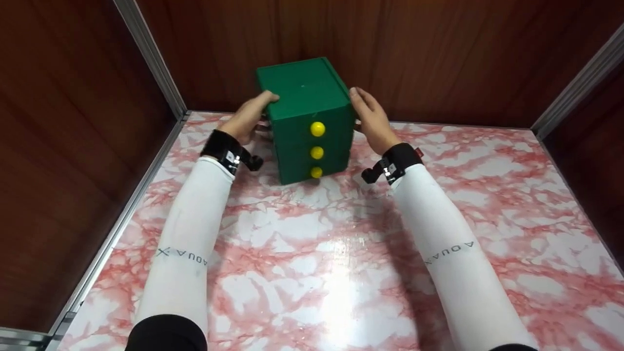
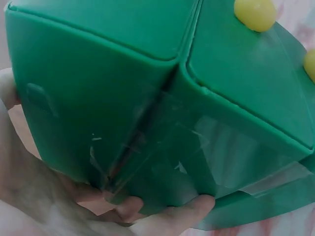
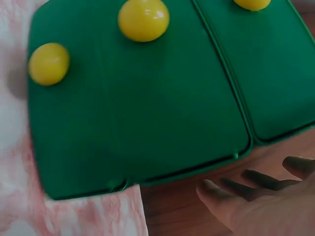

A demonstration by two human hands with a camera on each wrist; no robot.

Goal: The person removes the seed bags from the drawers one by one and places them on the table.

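Green box [image 1: 297, 141] with yellow knobs [image 1: 317, 129] set on counter [image 1: 273, 278] near back wall [image 1: 429, 63]. Left side gripped by left hand [image 1: 247, 119], thumb laid over top. Right hand [image 1: 374, 122] held at right side, fingers extended, contact unclear.

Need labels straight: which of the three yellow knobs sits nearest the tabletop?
The bottom knob on the green box: it is lowest in the row, with the middle knob and top knob above it.

White sleeves [image 1: 192, 219], dark lettering [image 1: 181, 254] — black wristbands [image 1: 222, 145], black upper cuffs [image 1: 166, 334].
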